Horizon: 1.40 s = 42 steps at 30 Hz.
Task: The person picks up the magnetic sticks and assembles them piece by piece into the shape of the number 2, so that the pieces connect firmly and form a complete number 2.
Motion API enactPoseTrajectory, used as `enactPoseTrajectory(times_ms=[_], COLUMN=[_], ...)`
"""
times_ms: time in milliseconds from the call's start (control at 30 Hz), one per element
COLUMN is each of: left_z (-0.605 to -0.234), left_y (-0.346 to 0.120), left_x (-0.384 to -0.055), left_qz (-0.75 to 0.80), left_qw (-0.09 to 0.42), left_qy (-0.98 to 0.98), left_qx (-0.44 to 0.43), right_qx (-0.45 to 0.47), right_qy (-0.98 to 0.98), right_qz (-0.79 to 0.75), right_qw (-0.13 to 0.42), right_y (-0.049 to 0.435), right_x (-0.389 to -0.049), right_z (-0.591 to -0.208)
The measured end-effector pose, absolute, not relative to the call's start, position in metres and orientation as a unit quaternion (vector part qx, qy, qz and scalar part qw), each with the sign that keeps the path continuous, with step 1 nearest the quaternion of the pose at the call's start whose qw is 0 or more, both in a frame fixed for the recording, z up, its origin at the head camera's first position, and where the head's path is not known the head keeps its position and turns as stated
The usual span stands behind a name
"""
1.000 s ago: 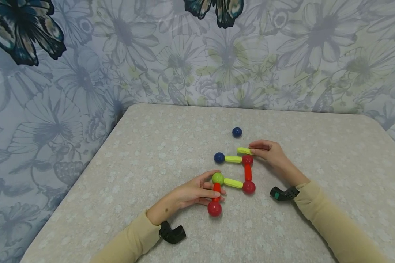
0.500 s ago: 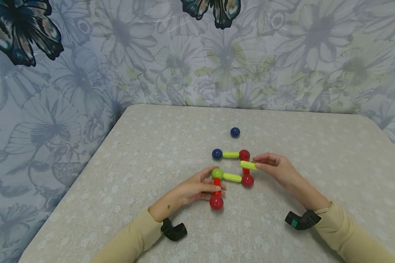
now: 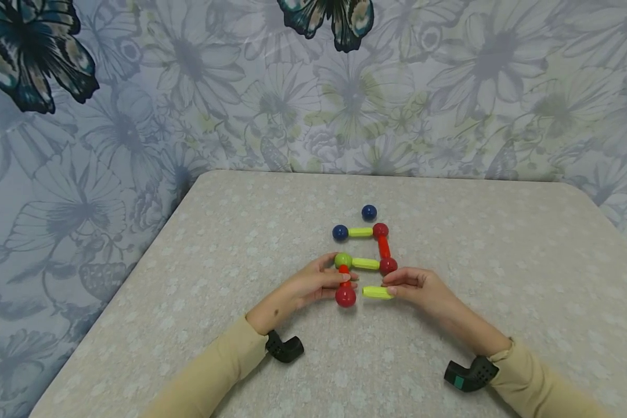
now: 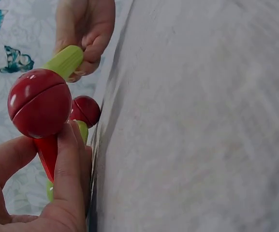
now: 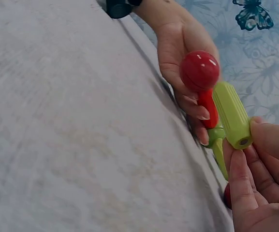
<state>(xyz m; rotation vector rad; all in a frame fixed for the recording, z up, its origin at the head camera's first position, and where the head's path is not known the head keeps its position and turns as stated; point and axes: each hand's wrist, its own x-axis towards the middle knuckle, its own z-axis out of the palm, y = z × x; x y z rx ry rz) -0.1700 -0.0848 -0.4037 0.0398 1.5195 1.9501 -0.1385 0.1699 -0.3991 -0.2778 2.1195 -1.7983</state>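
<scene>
My left hand [image 3: 305, 285] pinches a red magnetic stick [image 4: 47, 155] between thumb and fingers. That stick joins a green ball [image 3: 343, 260] to the nearest red ball [image 3: 345, 297]. My right hand [image 3: 422, 291] pinches a loose yellow-green stick [image 3: 377, 292] by one end. Its other end points at the nearest red ball, with a narrow gap in the head view. From the green ball, the zigzag chain runs through a yellow-green stick [image 3: 366, 264], a red ball [image 3: 388, 266], a red stick [image 3: 384, 248], another red ball [image 3: 380, 231] and a yellow-green stick [image 3: 360, 232] to a blue ball [image 3: 340, 233].
A loose blue ball [image 3: 368, 212] lies behind the chain. The pale patterned tabletop [image 3: 475, 232] meets a flowered wall [image 3: 423, 116] at the back. Each wrist wears a black device, one on the left [image 3: 284, 347] and one on the right [image 3: 470, 373].
My right hand has carried the yellow-green stick from the chain's far red ball towards me, down beside the nearest red ball. My left hand keeps its hold and the chain's near end has shifted slightly away.
</scene>
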Motion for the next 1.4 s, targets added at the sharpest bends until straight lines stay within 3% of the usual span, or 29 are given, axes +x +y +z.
enactPoseTrajectory(times_ms=[467, 767, 1033, 1400], left_z=[-0.405, -0.408, -0.407, -0.407], left_y=[-0.084, -0.086, -0.091, -0.084], left_x=[-0.171, -0.164, -0.156, -0.152], left_qz=[0.757, 0.766, 0.776, 0.770], left_qw=[0.307, 0.314, 0.352, 0.339], left_qy=[0.577, 0.560, 0.523, 0.539], left_qx=[0.009, 0.014, 0.027, 0.037], right_qx=[-0.083, -0.067, -0.065, -0.112], right_qy=[0.743, 0.750, 0.755, 0.770], right_qz=[-0.641, -0.634, -0.629, -0.605], right_qw=[0.172, 0.176, 0.173, 0.172], right_y=[0.161, 0.155, 0.151, 0.162], right_x=[-0.138, -0.137, -0.133, -0.141], right_z=[-0.413, -0.412, -0.412, -0.408])
